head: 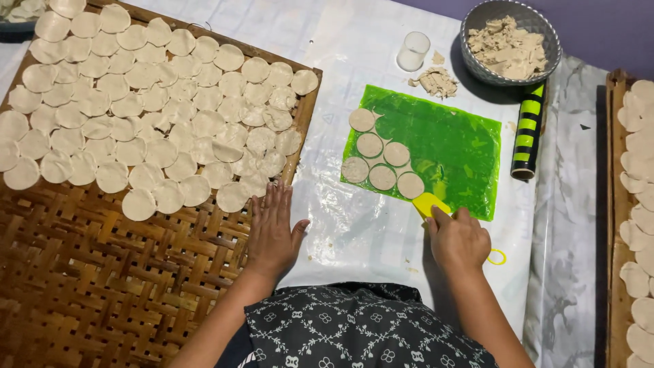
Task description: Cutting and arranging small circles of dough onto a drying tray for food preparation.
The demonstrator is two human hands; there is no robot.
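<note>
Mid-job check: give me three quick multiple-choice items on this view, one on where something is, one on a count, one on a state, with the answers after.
1. Where does the left hand rest?
A. In the grey bowl
B. Flat on the edge of the woven bamboo tray
C. On the striped roller

2. How many cut dough discs lie on the green sheet?
A. Two
B. Six
C. Twelve

3. What is the right hand doing?
A. Lying open and empty
B. Closed on a yellow scraper
C. Holding the white cup

Answers:
1 B: the palm lies flat with fingers spread on the woven bamboo tray, at its right edge, just below the rows of discs.
2 B: six rounds sit on the sheet's left part.
3 B: the fingers are wrapped round the yellow scraper, whose blade meets the sheet's near edge.
</note>
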